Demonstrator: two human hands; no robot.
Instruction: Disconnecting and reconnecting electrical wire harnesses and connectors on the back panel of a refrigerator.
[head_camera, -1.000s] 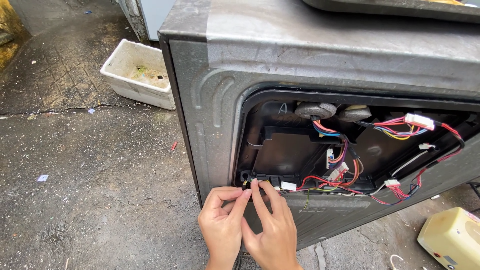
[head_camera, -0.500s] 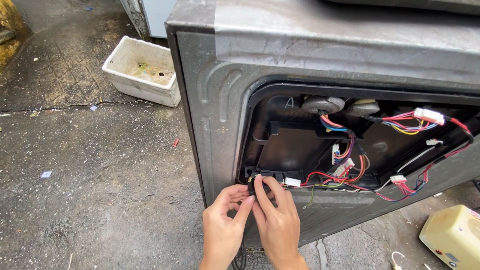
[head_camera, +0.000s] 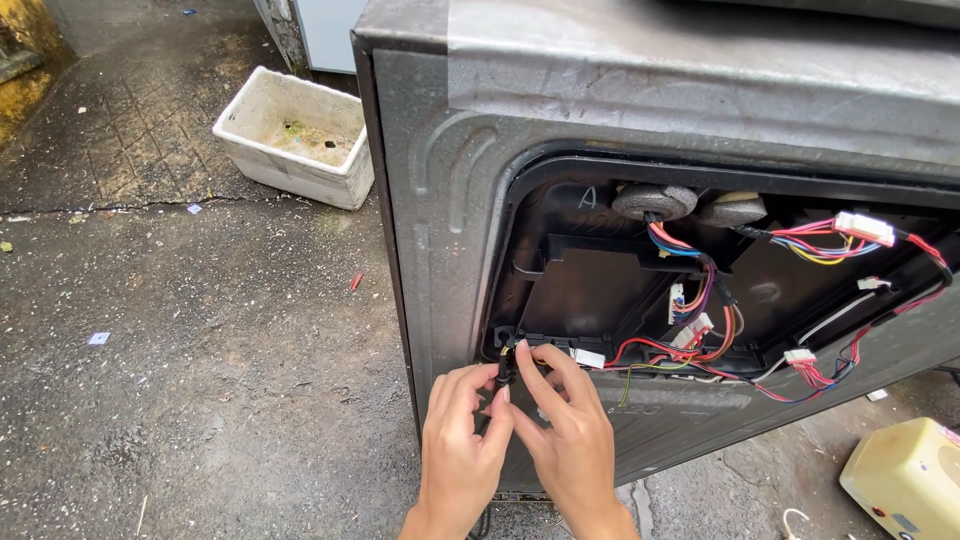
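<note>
A dark grey appliance cabinet (head_camera: 470, 230) stands with its back panel off, showing a black inner housing (head_camera: 600, 290) and bundles of red, blue and yellow wires (head_camera: 700, 340) with white plugs. My left hand (head_camera: 462, 450) and my right hand (head_camera: 565, 435) are together at the lower left corner of the opening. Their fingertips pinch a small black cable end (head_camera: 506, 368) at the rim. A white connector (head_camera: 588, 357) lies just right of my fingers.
A dirty white plastic tub (head_camera: 295, 135) sits on the wet concrete ground (head_camera: 180, 380) at the back left. A cream-coloured box (head_camera: 905, 480) lies at the lower right. A small red scrap (head_camera: 355, 281) lies on the ground beside the cabinet.
Both hands have shifted slightly right and up along the rim, closing more tightly on the black cable end. The camera view has drifted a little.
</note>
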